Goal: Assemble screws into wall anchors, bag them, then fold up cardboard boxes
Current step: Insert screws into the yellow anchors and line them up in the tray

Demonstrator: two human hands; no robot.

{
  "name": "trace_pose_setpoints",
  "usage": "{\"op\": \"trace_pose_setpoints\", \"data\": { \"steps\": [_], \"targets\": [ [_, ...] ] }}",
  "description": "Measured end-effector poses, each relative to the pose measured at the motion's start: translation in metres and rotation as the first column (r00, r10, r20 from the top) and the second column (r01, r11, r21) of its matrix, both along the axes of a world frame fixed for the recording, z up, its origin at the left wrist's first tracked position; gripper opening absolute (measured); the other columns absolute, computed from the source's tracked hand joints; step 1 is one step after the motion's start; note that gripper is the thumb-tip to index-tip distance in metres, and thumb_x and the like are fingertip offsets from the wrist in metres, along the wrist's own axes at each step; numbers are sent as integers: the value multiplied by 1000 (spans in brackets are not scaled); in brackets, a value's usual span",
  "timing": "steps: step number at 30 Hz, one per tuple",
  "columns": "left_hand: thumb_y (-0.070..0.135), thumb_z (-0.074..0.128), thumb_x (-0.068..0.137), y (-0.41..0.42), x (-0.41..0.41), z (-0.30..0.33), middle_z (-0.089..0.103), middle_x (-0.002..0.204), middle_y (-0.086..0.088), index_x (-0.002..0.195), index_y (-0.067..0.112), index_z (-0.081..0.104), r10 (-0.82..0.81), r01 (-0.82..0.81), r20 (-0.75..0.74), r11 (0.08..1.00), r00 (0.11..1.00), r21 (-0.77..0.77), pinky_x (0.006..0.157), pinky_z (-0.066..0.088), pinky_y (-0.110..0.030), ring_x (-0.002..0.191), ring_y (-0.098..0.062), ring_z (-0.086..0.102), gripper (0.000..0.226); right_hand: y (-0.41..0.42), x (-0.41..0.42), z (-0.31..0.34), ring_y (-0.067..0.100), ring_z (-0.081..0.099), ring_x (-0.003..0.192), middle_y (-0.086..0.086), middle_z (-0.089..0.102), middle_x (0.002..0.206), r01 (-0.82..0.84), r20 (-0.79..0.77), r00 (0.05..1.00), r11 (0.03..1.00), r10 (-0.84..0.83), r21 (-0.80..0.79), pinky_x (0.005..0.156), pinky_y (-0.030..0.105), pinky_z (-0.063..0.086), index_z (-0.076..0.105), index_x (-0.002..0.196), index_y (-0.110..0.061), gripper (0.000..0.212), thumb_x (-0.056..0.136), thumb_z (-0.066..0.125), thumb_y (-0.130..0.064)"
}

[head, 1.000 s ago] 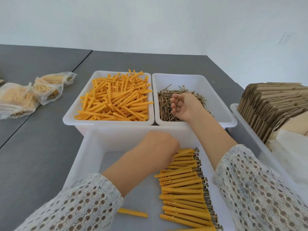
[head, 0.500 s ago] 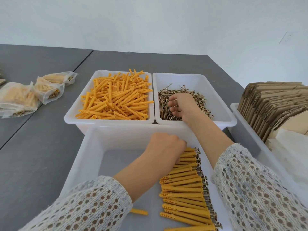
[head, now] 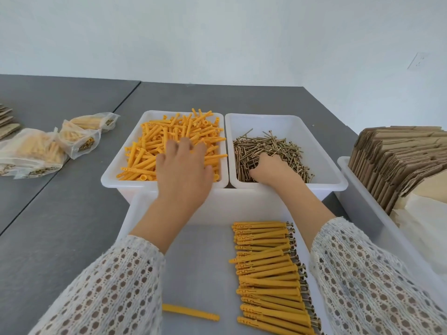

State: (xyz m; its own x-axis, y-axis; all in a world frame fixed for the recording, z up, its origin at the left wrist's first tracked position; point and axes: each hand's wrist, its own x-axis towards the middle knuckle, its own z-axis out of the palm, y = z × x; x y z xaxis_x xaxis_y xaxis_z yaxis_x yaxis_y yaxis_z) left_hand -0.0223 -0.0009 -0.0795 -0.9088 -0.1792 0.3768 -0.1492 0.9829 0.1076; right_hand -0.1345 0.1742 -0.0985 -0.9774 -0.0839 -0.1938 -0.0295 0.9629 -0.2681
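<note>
My left hand [head: 183, 170] reaches over the white bin [head: 108, 182] of loose orange wall anchors [head: 150, 151], fingers spread and resting on the pile. My right hand [head: 271, 169] is in the neighbouring white bin [head: 335, 170] of brass screws [head: 273, 146], with its fingers curled down into the pile. In the near white bin [head: 242, 204] lies a row of anchors with screws fitted [head: 268, 269]. A single orange anchor [head: 191, 311] lies apart at its front.
Several clear bags of finished anchors [head: 31, 151] lie on the grey table [head: 60, 226] at the left. A white bin [head: 358, 189] at the right holds a stack of flat cardboard boxes [head: 399, 160]. More flat cardboard [head: 7, 124] shows at the far left edge.
My left hand has left the row of fitted anchors and moved forward onto the loose anchor pile. My right hand has turned palm down and dug into the screws.
</note>
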Motion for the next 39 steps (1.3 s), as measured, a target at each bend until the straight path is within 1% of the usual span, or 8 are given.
{"op": "trace_pose_setpoints", "data": {
  "steps": [3,8,12,19,24,28,32,39],
  "targets": [
    [48,41,97,-12,-7,-9,46,138,-3,125,32,61,34,-71,238,986,971,148,105,32,-49,132,-32,34,38,-1,1,1,32,53,95,21,51,123,24,-10,1000,999,-24,-48,82,39,48,47,89,-8,12,92,50,-18],
    [38,45,93,-15,-13,-11,49,123,1,107,38,61,-5,-40,204,976,979,215,97,36,-45,115,-27,48,22,-1,7,6,20,43,63,4,47,73,40,-8,999,999,-40,0,66,33,41,42,69,-11,20,88,48,-7],
    [33,45,94,-16,-13,-13,55,105,6,89,40,61,-21,-26,183,967,983,254,77,37,-36,88,-21,52,18,-1,11,11,18,47,65,2,51,76,35,-1,999,997,-35,75,70,33,42,46,72,-12,15,87,48,-12],
    [35,36,102,-15,-10,-21,48,78,11,87,26,52,-1,2,-4,979,1000,203,65,35,-34,87,-20,47,24,-4,19,19,16,48,67,0,53,81,2,53,998,973,-14,230,63,30,36,58,93,-14,17,88,45,-25],
    [38,27,105,-15,-11,-24,48,81,13,88,25,53,32,-17,-71,980,997,200,70,33,-35,84,-17,43,33,-2,21,22,13,43,61,-4,51,76,15,61,998,970,-31,241,54,26,29,58,93,-17,17,88,46,-28],
    [38,29,105,-12,-7,-24,47,71,13,85,26,53,56,-19,-178,979,982,201,79,34,-36,78,-19,49,34,-2,23,22,14,45,64,-3,52,78,50,53,997,983,-60,175,64,29,35,55,90,-16,14,89,47,-27],
    [44,11,101,-14,-6,-24,59,75,13,93,31,56,38,-3,-172,980,984,197,82,34,-34,79,-14,51,47,-2,23,18,19,52,72,1,60,87,132,-58,990,991,-131,5,70,31,39,57,90,-12,16,94,43,-18],
    [45,7,102,-16,-5,-24,60,72,11,99,29,56,17,17,-193,985,981,173,79,39,-34,70,-15,52,52,-4,36,22,28,60,90,10,57,108,131,-525,820,967,-228,-217,68,35,46,53,113,-9,51,105,18,-45]
  ]
}}
